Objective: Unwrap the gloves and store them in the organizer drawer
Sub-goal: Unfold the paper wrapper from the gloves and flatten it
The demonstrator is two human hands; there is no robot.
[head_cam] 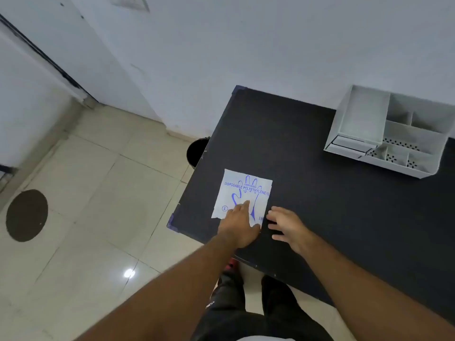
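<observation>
A white paper glove packet [242, 190] with a blue hand print lies flat near the left front of the black table [307, 183]. My left hand [240, 226] rests on the packet's near edge, fingers spread and pressing down. Just to the packet's right is my right hand [286, 226], with spread fingers touching the table and fingertips at the packet's right edge. Neither hand holds anything. A white desk organizer [391, 134] with several open compartments and a small shut drawer [352, 145] on its left front stands at the table's far right.
A dark round bin [197, 151] stands on the tiled floor against the table's left side. The white wall runs right behind the table and organizer. A round brown floor cover [26, 215] lies far left. My legs stand at the table's near edge.
</observation>
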